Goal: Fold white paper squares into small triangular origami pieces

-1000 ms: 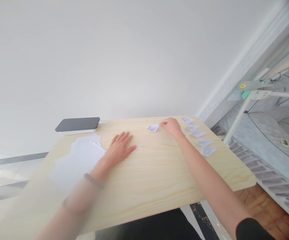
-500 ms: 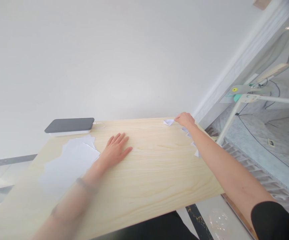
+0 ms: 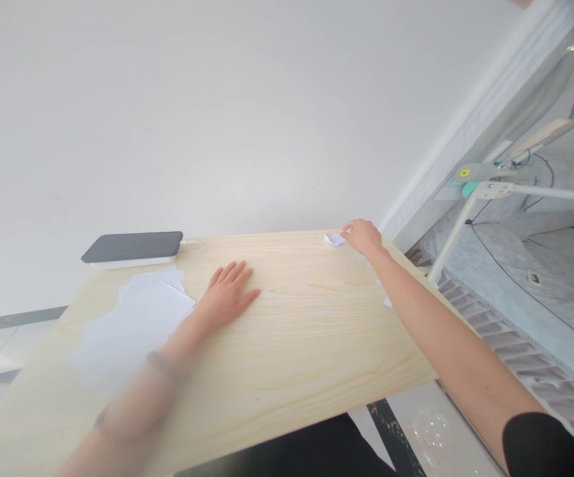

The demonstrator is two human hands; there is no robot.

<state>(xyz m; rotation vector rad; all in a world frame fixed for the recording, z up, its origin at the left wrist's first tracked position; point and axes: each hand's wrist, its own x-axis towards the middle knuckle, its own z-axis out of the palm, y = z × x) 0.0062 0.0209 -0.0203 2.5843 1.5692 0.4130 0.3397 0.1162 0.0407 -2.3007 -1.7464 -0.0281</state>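
Observation:
My left hand lies palm down on the wooden table, fingers stretched out, holding nothing. Its wrist is beside a loose stack of white paper sheets and partly covers it. At the far right of the table, my right hand has its fingers closed at the right end of a small folded white paper. The fingertips hide that end of the paper. More small folded white pieces lie along the table's right side, mostly hidden under my right forearm.
A dark-topped, white-sided flat device with a white cable stands at the back left. The white wall rises behind the table. To the right is a white metal frame with grey padded bars.
My right hand has shifted slightly left, onto the end of the folded paper, and its forearm now covers more of the small pieces. The left hand stays put; the view moved slightly.

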